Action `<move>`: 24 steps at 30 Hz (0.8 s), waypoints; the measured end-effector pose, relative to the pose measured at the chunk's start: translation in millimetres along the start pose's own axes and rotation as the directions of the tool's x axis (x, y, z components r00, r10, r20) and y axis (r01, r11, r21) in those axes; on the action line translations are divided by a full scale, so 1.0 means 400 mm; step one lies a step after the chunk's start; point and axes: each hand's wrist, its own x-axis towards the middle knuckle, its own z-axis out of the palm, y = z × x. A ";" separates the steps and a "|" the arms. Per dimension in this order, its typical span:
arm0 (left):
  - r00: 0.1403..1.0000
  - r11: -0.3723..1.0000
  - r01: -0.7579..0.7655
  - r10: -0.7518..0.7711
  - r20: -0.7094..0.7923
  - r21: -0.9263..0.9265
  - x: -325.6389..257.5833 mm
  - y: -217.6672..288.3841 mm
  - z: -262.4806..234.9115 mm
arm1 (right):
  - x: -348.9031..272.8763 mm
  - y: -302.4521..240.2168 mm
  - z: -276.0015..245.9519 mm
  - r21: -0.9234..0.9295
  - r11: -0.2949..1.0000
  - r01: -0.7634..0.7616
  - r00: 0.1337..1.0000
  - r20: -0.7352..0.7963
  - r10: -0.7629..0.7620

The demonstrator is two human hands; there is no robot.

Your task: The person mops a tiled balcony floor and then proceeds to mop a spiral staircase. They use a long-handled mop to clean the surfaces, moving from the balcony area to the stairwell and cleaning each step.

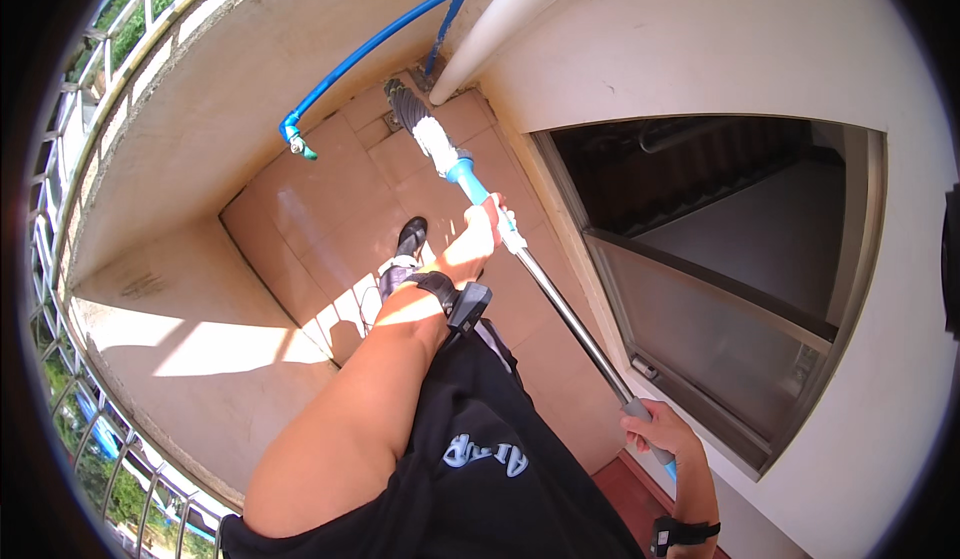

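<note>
A mop (pixel 572 316) with a metal pole slants across the middle of the view. My left hand (pixel 484 223) is closed around its upper shaft, by the light blue and white collar. My right hand (pixel 658 429) grips the grey sleeve near the other end, where a light blue tip sticks out below. The grey and white mop head (pixel 412 114) points at the far corner, near the foot of a white pipe. From this angle I cannot tell whether its strands touch the floor.
A blue water pipe (pixel 370 49) with a green-handled tap (pixel 300 146) juts out on the left. A white drainpipe (pixel 500 34) stands in the far corner. A sliding window (pixel 715 319) lies right; a low wall with metal railing (pixel 65 199) curves left. Pinkish tiles (pixel 320 199) cover the floor.
</note>
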 end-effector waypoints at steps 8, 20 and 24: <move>1.000 0.996 0.016 -0.016 -0.002 0.084 0.039 0.003 -0.028 | 0.037 0.026 0.019 -0.756 0.640 0.136 0.713 -0.373 -0.593; 0.968 0.994 -0.104 0.091 0.232 0.041 0.023 0.039 -0.047 | 0.046 0.034 -0.007 -0.355 0.917 0.182 0.953 -0.167 -0.254; 0.967 0.984 -0.175 0.168 0.190 0.020 0.032 0.042 -0.061 | 0.068 0.051 -0.018 0.132 0.986 0.107 0.977 0.173 -0.129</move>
